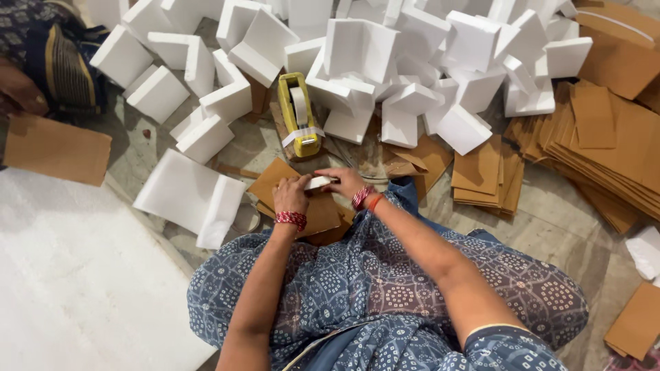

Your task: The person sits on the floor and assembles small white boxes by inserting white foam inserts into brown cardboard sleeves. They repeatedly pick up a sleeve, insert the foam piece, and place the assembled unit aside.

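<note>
Both hands meet over a small white foam piece (320, 183) held low above the lap. The left hand (291, 194) is curled, fingers pinching the piece's near end; the right hand (346, 182) grips the far end from the other side, thumb and fingers closed on it. Under the hands lies a brown cardboard sheet (320, 213), resting on the knees over the blue patterned dress (385, 288).

Just beyond the hands stands a yellow tape dispenser (299, 115) with a roll of pale tape in it, set on the stone floor (550, 213). Behind and around it spreads a heap of white foam blocks (412, 69), many of them L-shaped corner pieces, tumbled at all angles. To the left of the hands a larger flat foam slab (185, 196) lies tilted on the floor. To the right, stacks of cut cardboard pieces (591, 151) are fanned out, with a smaller pile (485, 175) nearer the knee. At far left another person's arm (20, 89) rests above a loose cardboard rectangle (55, 148)
</note>
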